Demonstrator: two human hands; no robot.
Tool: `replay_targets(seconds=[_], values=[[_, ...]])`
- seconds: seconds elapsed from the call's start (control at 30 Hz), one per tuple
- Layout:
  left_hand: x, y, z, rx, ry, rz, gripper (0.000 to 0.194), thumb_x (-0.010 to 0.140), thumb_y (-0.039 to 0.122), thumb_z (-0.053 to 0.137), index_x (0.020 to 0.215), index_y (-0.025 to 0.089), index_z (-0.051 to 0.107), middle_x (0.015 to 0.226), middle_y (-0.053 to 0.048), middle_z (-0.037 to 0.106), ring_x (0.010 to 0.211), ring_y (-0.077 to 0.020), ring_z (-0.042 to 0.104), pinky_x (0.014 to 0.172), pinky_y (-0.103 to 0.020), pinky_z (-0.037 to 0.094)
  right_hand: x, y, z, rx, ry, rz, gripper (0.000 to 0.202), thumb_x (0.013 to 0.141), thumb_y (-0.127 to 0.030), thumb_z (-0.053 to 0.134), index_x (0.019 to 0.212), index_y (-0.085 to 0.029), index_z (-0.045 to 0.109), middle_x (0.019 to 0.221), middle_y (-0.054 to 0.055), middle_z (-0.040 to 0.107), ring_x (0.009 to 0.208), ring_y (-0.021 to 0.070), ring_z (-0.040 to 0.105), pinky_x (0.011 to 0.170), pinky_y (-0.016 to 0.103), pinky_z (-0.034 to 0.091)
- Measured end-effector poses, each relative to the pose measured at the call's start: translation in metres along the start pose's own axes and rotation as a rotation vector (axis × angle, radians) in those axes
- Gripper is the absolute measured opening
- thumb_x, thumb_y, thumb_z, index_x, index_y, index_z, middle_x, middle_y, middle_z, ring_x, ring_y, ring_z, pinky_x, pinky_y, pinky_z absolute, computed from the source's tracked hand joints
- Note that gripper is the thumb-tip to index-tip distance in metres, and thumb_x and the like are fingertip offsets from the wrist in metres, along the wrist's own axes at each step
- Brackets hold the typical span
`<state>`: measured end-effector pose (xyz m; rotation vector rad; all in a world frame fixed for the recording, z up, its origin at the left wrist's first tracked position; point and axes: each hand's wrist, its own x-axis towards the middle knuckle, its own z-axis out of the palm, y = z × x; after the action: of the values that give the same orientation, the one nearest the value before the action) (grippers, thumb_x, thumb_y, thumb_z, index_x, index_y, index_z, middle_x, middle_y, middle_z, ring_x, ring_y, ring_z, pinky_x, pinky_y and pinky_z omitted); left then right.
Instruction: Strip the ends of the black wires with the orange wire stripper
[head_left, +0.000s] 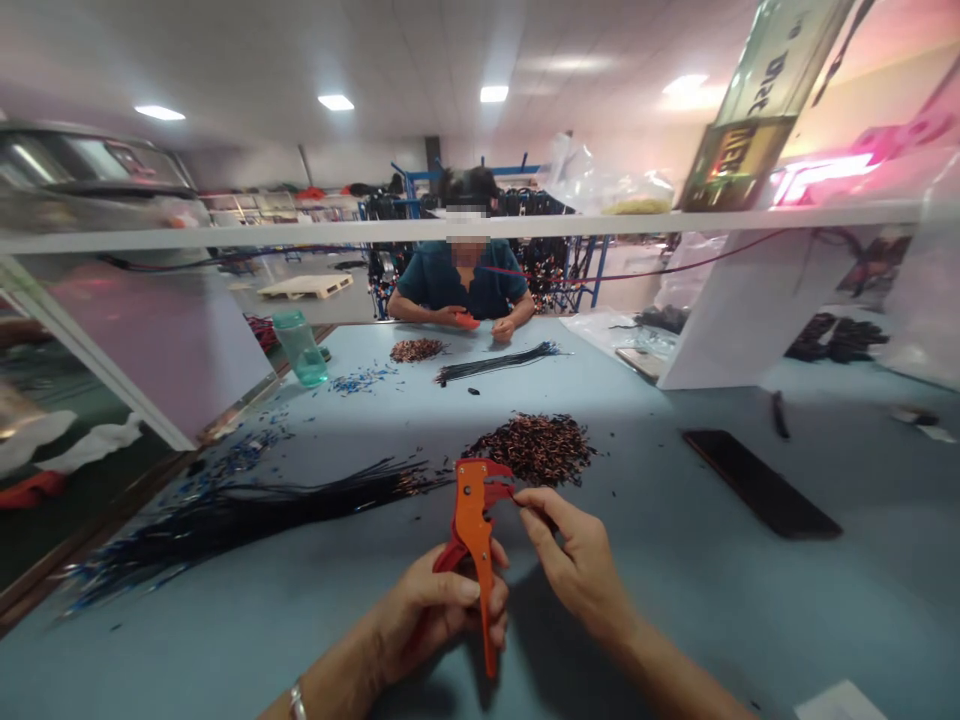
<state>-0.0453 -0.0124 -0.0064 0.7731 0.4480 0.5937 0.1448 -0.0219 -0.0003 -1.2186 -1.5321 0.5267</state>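
My left hand [457, 600] is wrapped round the handles of an orange and red wire stripper [474, 520], which stands with its jaws up and turned to the right. Thumb and forefinger of my right hand [574, 550] are pinched together right at those jaws, on a short dark piece of wire [517, 497] mostly hidden by the fingers. Just behind the tool lies a heap of short black wire pieces with copper-coloured ends [536, 448]. To the left stretches a bundle of long black wires [277, 515] with blue ends.
Blue scraps [247, 450] lie scattered at left, near a green bottle [300, 350]. A black phone [761, 483] rests at right. Above the table runs a white shelf [300, 235]. Opposite sits a co-worker [461, 275] behind another wire bundle [499, 362] and a small heap [417, 350].
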Motion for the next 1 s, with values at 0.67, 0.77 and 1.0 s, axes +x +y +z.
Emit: replay_targets(seconds=[0.67,0.77,1.0], values=[[-0.001,0.006,0.001,0.014,0.010,0.019,0.036,0.070,0.024,0.071,0.103,0.014,0.063,0.076,-0.005,0.065,0.068,-0.0205,0.065,0.070,-0.037,0.048,0.000,0.008,0.007,0.003,0.028,0.006,0.016,0.093,-0.025,0.049,0.090,-0.021,0.064,0.069,0.001,0.065,0.060,0.0158,0.061,0.060,0.024,0.046],[-0.003,0.005,0.000,0.028,0.014,0.025,0.038,0.070,0.023,0.072,0.106,0.013,0.063,0.078,-0.006,0.065,0.070,-0.0212,0.066,0.071,-0.037,0.047,0.002,0.001,0.004,-0.022,0.093,-0.058,0.016,0.093,-0.022,0.049,0.087,-0.021,0.064,0.081,0.004,0.065,0.072,0.0170,0.063,0.066,0.024,0.047],[-0.004,0.000,-0.003,0.098,-0.022,0.019,0.044,0.071,0.026,0.075,0.110,0.013,0.062,0.080,-0.006,0.066,0.070,-0.0200,0.065,0.067,-0.034,0.048,0.006,-0.010,-0.002,-0.106,0.131,-0.178,0.014,0.094,-0.017,0.048,0.090,-0.021,0.062,0.076,0.001,0.066,0.068,0.0159,0.060,0.066,0.026,0.044]])
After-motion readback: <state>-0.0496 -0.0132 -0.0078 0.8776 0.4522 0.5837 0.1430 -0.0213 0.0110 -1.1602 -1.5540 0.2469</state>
